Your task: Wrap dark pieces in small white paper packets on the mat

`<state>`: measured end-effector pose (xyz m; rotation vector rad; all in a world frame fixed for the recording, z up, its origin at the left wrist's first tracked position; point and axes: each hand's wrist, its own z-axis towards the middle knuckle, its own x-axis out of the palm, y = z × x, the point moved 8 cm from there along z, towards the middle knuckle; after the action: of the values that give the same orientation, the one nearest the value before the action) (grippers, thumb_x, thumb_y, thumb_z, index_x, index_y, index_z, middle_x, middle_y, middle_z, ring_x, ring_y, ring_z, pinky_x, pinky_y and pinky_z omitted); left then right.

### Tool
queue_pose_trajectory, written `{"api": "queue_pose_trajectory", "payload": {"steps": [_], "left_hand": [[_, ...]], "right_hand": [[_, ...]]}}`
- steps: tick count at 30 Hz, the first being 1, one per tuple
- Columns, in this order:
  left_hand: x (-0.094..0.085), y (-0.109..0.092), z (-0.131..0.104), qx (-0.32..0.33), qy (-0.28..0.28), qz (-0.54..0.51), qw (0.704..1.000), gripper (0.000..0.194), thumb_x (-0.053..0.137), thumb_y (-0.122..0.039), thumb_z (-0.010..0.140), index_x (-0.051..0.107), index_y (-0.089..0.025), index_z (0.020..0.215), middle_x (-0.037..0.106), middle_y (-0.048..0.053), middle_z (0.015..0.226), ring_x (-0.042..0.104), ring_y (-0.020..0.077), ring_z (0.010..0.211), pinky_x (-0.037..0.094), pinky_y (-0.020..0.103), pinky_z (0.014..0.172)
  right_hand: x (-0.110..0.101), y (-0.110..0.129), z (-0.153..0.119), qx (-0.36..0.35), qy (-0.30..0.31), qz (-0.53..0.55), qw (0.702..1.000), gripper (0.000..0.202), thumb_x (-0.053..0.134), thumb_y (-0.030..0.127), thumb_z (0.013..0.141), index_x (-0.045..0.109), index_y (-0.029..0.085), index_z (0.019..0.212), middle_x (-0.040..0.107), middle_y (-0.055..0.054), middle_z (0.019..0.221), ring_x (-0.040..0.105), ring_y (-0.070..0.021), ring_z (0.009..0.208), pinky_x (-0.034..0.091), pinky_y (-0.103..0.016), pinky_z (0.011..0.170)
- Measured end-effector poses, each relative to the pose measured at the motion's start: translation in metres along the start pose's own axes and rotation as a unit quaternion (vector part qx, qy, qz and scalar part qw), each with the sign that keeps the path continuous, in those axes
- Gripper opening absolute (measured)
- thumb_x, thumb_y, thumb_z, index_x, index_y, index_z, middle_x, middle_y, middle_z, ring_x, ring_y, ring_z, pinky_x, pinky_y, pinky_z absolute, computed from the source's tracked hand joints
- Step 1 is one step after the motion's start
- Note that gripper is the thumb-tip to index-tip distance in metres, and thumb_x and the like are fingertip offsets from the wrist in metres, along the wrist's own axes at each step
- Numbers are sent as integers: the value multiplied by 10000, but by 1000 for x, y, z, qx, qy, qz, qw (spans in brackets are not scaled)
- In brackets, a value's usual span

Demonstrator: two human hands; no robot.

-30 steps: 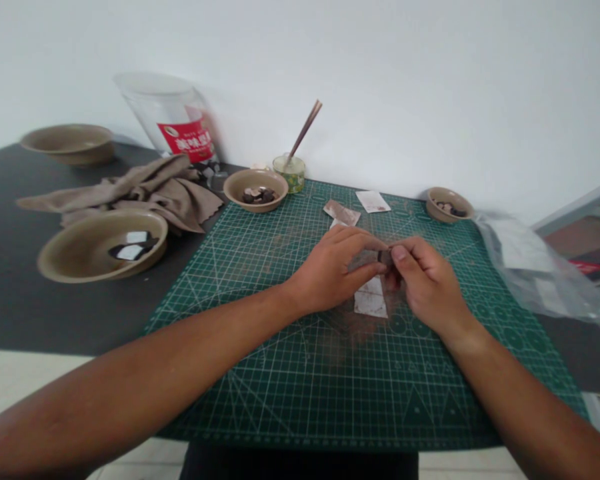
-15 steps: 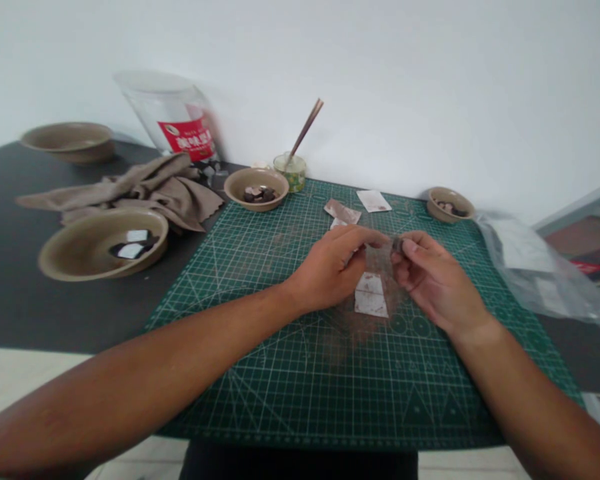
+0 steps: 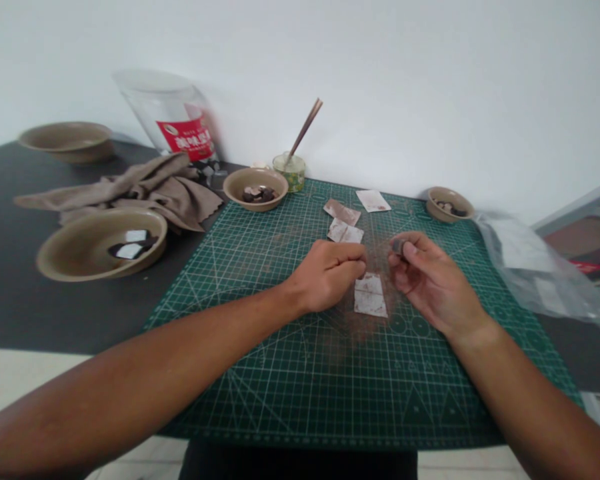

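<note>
My right hand (image 3: 430, 280) pinches a small dark brownish-grey lump (image 3: 397, 247) between thumb and fingertips, above the green cutting mat (image 3: 270, 400). To its left, my left hand (image 3: 330, 277) is closed with the thumb against the curled index finger; whatever may be between them is hidden. The two hands are apart. Just below my left fingertips lies a creased white square sheet (image 3: 371, 297) smudged with brown. Beyond that hand lie another stained white sheet (image 3: 346, 231) and a brownish sheet (image 3: 343, 212). Brown dust is scattered on the mat around them.
Bowls with dark pieces stand at back left (image 3: 256, 203) and back right (image 3: 450, 213). A larger bowl (image 3: 70, 257), a cloth (image 3: 145, 193) and a clear jar (image 3: 150, 110) are left. A cup (image 3: 296, 177) holds sticks. A plastic bag (image 3: 525, 280) lies right.
My left hand has drawn back left and down from the lump, and its fingers have closed. The white sheet behind it shows more. My right hand keeps the lump nearly in place.
</note>
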<state>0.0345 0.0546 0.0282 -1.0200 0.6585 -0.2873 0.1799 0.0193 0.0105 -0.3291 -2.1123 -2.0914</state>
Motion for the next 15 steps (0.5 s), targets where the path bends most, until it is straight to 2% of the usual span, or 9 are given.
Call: {"api": "queue_pose_trajectory", "payload": {"steps": [3,5,7,11,15], "left_hand": [[-5,-2,1,27,-61,25,997,119,527,-216,876,628,-160,849,594,-21,719,533,118,670,417,236,611],[-7,-7,1,67,-89,26,993,174,563,-192,890,635,-166,1045,667,13,903,592,132,786,471,249,696],[-5,-12,0,107,-92,30,989,242,583,-194,918,623,-177,1155,683,43,1037,620,142,874,499,264,765],[-2,-15,1,133,-79,44,987,214,631,-222,937,643,-195,1148,686,46,1091,637,151,954,521,276,826],[-2,-16,1,133,-80,41,987,189,669,-208,917,668,-185,1105,692,39,1058,644,154,980,527,285,865]], "right_hand": [[4,0,-1,-3,20,-10,1000,176,767,376,841,691,255,944,659,23,787,579,-92,619,469,-185,500],[6,0,-1,-3,32,-16,999,187,763,384,842,696,248,952,664,13,797,586,-103,631,476,-200,508],[7,-1,-1,-4,36,-21,999,200,759,395,843,699,243,958,667,5,801,589,-112,641,481,-212,517],[5,-3,-1,-2,27,-38,999,211,757,396,846,691,254,987,664,-1,824,606,-127,678,488,-216,539],[3,-5,-1,9,26,-14,1000,197,755,316,856,685,271,1035,651,20,844,600,-99,704,470,-169,557]]}}
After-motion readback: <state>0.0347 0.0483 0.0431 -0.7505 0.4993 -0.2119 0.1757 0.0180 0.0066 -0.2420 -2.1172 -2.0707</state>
